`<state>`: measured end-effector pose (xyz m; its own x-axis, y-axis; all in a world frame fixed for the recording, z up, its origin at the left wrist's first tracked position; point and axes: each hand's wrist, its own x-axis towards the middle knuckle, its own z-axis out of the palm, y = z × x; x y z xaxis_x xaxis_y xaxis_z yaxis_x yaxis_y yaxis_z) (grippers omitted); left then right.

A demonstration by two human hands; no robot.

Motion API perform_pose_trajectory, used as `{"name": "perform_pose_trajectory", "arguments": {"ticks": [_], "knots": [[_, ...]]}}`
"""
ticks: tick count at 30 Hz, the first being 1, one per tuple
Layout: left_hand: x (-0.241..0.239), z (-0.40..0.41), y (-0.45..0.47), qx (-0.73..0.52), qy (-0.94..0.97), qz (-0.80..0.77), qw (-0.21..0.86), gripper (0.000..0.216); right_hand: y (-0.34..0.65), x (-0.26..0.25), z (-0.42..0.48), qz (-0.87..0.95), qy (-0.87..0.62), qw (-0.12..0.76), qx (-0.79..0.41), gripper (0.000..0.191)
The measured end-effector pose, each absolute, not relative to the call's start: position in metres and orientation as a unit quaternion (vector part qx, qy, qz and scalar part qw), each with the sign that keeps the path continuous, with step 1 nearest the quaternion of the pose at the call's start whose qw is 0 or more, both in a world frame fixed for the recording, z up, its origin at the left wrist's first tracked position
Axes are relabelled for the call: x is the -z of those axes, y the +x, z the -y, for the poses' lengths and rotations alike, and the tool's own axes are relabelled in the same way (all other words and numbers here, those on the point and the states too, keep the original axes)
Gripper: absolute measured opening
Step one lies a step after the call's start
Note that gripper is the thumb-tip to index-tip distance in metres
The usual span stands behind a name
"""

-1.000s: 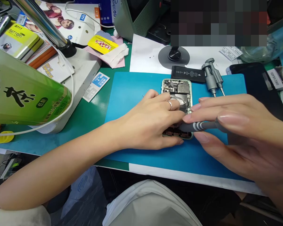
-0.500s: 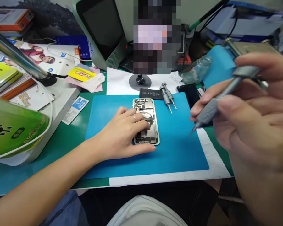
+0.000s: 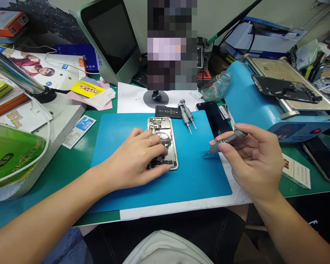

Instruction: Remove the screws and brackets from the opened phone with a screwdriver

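Clock reference: dial centred on the opened phone (image 3: pixel 171 145), 12 o'clock away from the wearer.
Opened phone: lies flat on the blue mat (image 3: pixel 132 194), innards exposed, long sides running roughly 12 to 6; lower left part covered by a hand.
Left hand (image 3: pixel 137 158): comes in from 8 o'clock; fingers spread and slightly bent over the phone, thumb set apart and reaching across the lower end; ring on one finger. Fingertip contact inside the casing: cannot be determined.
Right hand (image 3: pixel 253 159): at 3 o'clock, well apart from the phone; thumb and fingers pinch a grey screwdriver (image 3: pixel 222 143).
Screwdriver tip: points towards 8 o'clock, over the mat, near small specks (image 3: pixel 199 156); contact with the mat cannot be confirmed.
Black battery (image 3: pixel 166 112): at 12 o'clock, by the mat's far edge.
Two spare drivers (image 3: pixel 187 117): between 1 and 2 o'clock, side by side, just beside the battery.
Black slab (image 3: pixel 213 115): at 2 o'clock, partly hidden behind the right hand.
Glass jar (image 3: pixel 216 87): between 1 and 2 o'clock, beyond the mat, tilted.
Blue machine (image 3: pixel 243 97): at 2 o'clock, beyond the slab.
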<state>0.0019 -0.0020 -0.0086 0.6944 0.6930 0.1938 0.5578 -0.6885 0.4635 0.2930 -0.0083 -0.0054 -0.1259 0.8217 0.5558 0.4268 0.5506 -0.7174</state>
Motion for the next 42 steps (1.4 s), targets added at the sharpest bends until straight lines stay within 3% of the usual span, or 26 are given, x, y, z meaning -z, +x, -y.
{"name": "perform_pose_trajectory", "arguments": {"ticks": [11, 18, 24, 42], "knots": [[0.008, 0.003, 0.003, -0.225, 0.895, -0.348, 0.165, 0.018, 0.274, -0.017, 0.014, 0.713, -0.42, 0.519, -0.213, 0.061], [0.008, 0.001, 0.0, -0.308, 0.884, -0.302, 0.178, 0.025, 0.234, -0.037, -0.023, 0.668, -0.346, 0.471, -0.46, 0.037], [0.011, -0.004, 0.001, -0.414, 0.854, -0.272, 0.161, 0.022, 0.222, -0.022, -0.045, 0.517, -0.354, 0.477, -0.616, 0.043], [0.008, 0.001, 0.004, -0.43, 0.853, -0.277, 0.107, 0.006, 0.23, -0.008, -0.046, 0.461, -0.375, 0.458, -0.661, 0.046]]}}
